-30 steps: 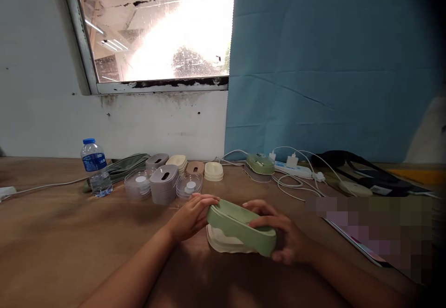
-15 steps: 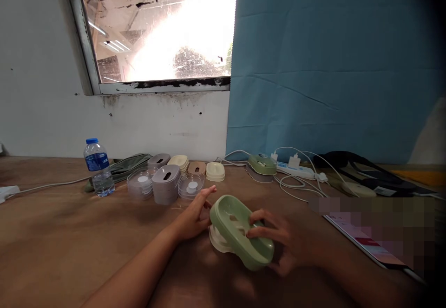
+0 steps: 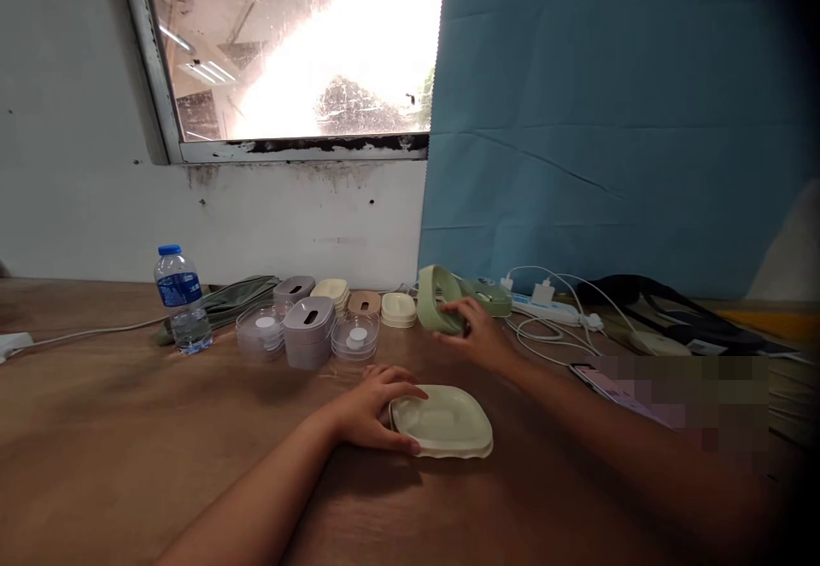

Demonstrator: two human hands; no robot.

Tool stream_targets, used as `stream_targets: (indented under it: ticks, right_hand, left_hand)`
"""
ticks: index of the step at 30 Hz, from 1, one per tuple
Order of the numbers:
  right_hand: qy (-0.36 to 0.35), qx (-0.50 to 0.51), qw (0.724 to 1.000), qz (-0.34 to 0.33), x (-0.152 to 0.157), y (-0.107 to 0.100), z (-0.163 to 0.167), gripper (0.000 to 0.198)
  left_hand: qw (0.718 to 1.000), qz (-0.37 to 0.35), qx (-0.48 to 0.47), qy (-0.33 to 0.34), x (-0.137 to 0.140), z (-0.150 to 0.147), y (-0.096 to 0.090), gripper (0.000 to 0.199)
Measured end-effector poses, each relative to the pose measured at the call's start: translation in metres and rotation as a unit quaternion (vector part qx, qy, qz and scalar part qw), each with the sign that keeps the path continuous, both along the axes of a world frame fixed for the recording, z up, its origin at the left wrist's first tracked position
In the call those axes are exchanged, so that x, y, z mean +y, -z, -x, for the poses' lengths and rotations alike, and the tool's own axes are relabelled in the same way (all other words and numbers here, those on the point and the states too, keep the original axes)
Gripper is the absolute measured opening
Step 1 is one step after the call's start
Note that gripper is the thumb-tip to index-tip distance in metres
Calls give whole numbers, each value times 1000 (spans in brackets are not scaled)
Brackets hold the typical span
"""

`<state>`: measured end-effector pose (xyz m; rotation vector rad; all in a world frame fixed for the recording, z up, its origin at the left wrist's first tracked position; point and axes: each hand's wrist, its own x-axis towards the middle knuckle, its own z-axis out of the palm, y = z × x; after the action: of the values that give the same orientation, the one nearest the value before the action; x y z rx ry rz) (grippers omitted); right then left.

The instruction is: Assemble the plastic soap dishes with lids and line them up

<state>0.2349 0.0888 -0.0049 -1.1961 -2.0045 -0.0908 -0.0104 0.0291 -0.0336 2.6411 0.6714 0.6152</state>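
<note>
A cream plastic tray (image 3: 445,421) with rounded corners and a wavy lower edge is on the table in front of me. My left hand (image 3: 377,408) grips its left end, the thumb at the near rim and the fingers over the far side. Farther back, my right hand (image 3: 471,327) holds a green oval plastic dish (image 3: 432,297) with a slot in its middle. The dish is tipped up on its side, by another green piece (image 3: 490,295) near the wall. Whether the two green pieces touch I cannot tell.
Along the wall stand mauve slotted boxes (image 3: 309,331), clear round-cornered dishes (image 3: 355,335), cream stacked pieces (image 3: 398,310) and a brown slotted piece (image 3: 364,302). A water bottle (image 3: 183,301) is at left. At right lie a power strip (image 3: 551,312) with cables, a black strap (image 3: 666,318) and a phone-like device (image 3: 615,391).
My right hand has lifted the green dish off the cream tray and carried it away toward the wall. My left hand has closed on the cream tray, which now lies flat.
</note>
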Motion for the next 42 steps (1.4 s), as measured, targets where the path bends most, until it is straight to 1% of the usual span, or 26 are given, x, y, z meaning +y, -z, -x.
stream_targets:
  ticks: [4, 7, 9, 12, 16, 19, 27, 34, 39, 42]
  right_hand:
    - [8, -25, 999, 19, 64, -20, 31, 37]
    - [21, -53, 997, 44, 103, -25, 54, 37]
    - [34, -73, 995, 60, 122, -25, 68, 36]
    - [50, -106, 990, 82, 139, -24, 82, 28]
    - [62, -150, 981, 107, 148, -25, 92, 26]
    - [54, -182, 974, 126, 152, -24, 100, 27]
    - [6, -249, 948, 197, 163, -10, 125, 26]
    - [-48, -279, 927, 246, 159, -13, 127, 24]
    - [-51, -276, 929, 243, 149, -13, 127, 24]
    - [-42, -262, 942, 204, 145, -14, 128, 23]
  left_hand:
    - [1000, -6, -2, 5, 1, 0, 2, 65]
    - [1000, -3, -5, 12, 1, 1, 1, 64]
    - [1000, 0, -3, 16, 0, 1, 0, 64]
    - [1000, 1, -3, 19, 0, 1, 1, 64]
    - [1000, -2, -3, 25, 2, 1, 5, 64]
    - [1000, -8, -2, 26, 3, 0, 7, 65]
    - [1000, -14, 5, 25, 4, 1, 7, 64]
    - [1000, -16, 6, 24, 5, 2, 8, 64]
    - [999, -20, 10, 25, 5, 2, 7, 66]
    - [999, -28, 10, 24, 4, 2, 6, 66]
